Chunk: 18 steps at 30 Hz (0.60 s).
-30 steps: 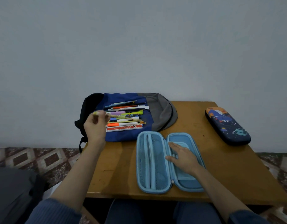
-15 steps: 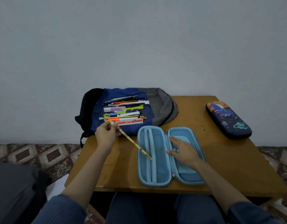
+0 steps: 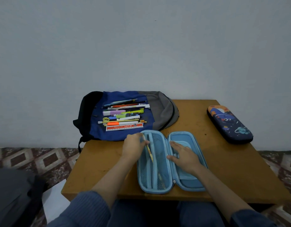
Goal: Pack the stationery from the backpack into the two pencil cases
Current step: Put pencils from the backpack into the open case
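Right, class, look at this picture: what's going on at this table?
A person is packing stationery. Their left hand holds a thin yellow pencil and is slipping it into the mesh side of an open light-blue pencil case, which their right hand presses flat. More pens, markers and a ruler lie on a blue-and-grey backpack. A dark space-print pencil case sits closed on the wooden table.
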Available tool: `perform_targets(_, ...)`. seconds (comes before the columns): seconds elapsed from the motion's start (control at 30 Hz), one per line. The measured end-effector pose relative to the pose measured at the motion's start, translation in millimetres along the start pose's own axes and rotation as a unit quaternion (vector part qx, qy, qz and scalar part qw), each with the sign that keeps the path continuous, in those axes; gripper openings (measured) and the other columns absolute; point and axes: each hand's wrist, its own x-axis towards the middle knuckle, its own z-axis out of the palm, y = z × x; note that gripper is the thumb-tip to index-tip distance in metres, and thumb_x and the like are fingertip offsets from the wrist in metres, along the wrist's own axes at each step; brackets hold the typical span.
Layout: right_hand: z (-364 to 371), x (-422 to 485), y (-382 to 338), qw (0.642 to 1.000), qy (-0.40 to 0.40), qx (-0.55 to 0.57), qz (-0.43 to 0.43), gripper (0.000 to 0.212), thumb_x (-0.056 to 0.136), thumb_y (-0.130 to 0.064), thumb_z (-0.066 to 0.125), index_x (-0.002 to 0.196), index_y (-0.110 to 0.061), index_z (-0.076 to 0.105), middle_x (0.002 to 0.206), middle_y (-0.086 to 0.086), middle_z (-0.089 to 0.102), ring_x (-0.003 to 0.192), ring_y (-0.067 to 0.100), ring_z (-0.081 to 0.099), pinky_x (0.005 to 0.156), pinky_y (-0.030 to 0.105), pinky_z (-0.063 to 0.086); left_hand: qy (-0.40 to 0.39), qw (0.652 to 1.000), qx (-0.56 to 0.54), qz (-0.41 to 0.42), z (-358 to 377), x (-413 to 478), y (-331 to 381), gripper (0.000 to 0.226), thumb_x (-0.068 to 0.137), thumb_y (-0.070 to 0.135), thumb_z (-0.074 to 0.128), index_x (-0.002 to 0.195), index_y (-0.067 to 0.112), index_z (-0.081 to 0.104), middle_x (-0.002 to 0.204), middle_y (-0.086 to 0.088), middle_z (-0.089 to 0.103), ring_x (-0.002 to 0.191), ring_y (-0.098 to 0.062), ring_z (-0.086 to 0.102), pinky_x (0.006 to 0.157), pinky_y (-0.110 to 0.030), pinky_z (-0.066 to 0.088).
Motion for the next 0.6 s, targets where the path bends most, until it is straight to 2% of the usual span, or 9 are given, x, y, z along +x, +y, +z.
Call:
perform_targets(0.07,0,0,0,1.0,0.0,0.0,-0.002,0.068,0.094,-0.047,0.046,0.15,-0.022,0.017,0.157,-0.005,0.019,0.143,0.015,0.022,0.115,0.031,0.019,-0.034,0.991,0.119,0.047,-2,-4,3,0.03,0.094,0.036,0.051,0.11,0.013,0.062,0.086,-0.009,0.061,0.08,-0.027,0.062,0.066,-0.034,0.05)
perform_targets(0.13,0,0,1,1.0,0.0,0.001,-0.001,0.068,0.094,-0.047,0.046,0.15,-0.022,0.017,0.157,-0.006,0.018,0.143,0.015,0.022,0.116,0.032,0.019,-0.06,0.98,0.171,0.087,0,-9,5,0.034,0.097,0.035,0.042,0.094,0.009,0.064,0.082,-0.008,0.061,0.078,-0.027,0.061,0.067,-0.035,0.051)
perform_targets(0.2,-1,0,1,1.0,-0.001,-0.001,-0.002,0.068,0.094,-0.047,0.046,0.15,-0.022,0.017,0.157,-0.006,0.019,0.143,0.014,0.021,0.116,0.032,0.017,-0.076,0.978,0.168,0.099,4,-17,6,0.037,0.097,0.033,0.043,0.073,0.009,0.057,0.072,-0.005,0.058,0.068,-0.023,0.057,0.062,-0.032,0.049)
perform_targets(0.3,-1,0,0,1.0,0.0,-0.006,-0.004,0.068,0.094,-0.047,0.046,0.15,-0.021,0.018,0.157,-0.005,0.019,0.143,0.013,0.021,0.116,0.032,0.017,-0.108,0.982,0.132,0.08,9,-26,7,0.036,0.093,0.036,0.05,0.065,0.015,0.054,0.059,0.004,0.05,0.055,-0.012,0.049,0.053,-0.025,0.042)
perform_targets(0.4,0,1,0,1.0,0.004,-0.005,-0.005,0.068,0.093,-0.048,0.046,0.149,-0.021,0.019,0.156,-0.005,0.02,0.143,0.014,0.022,0.116,0.033,0.018,-0.135,0.985,0.096,0.055,16,-34,11,0.032,0.087,0.038,0.061,0.062,0.02,0.052,0.063,0.006,0.053,0.059,-0.009,0.052,0.057,-0.023,0.046)
perform_targets(0.47,-1,0,0,1.0,0.005,-0.004,-0.004,0.068,0.093,-0.047,0.047,0.149,-0.021,0.018,0.156,-0.005,0.02,0.143,0.014,0.022,0.116,0.032,0.017,-0.111,0.991,0.055,0.045,19,-37,12,0.031,0.084,0.028,0.067,0.06,0.022,0.048,0.078,0.003,0.055,0.07,-0.009,0.051,0.068,-0.022,0.047)
perform_targets(0.53,-1,-1,-1,1.0,0.008,-0.005,-0.002,0.068,0.093,-0.047,0.047,0.15,-0.021,0.018,0.156,-0.005,0.019,0.143,0.013,0.021,0.116,0.032,0.015,-0.069,0.996,0.02,0.051,21,-42,13,0.033,0.084,0.02,0.067,0.06,0.022,0.044,0.095,0.003,0.049,0.083,-0.007,0.046,0.077,-0.016,0.04)
perform_targets(0.6,-1,-1,-2,1.0,0.009,-0.008,-0.002,0.068,0.093,-0.047,0.046,0.15,-0.022,0.018,0.156,-0.006,0.02,0.143,0.013,0.022,0.115,0.032,0.017,-0.049,0.997,-0.005,0.051,22,-46,12,0.033,0.086,0.017,0.064,0.061,0.021,0.043,0.09,0.008,0.046,0.082,-0.005,0.045,0.068,-0.006,0.035)
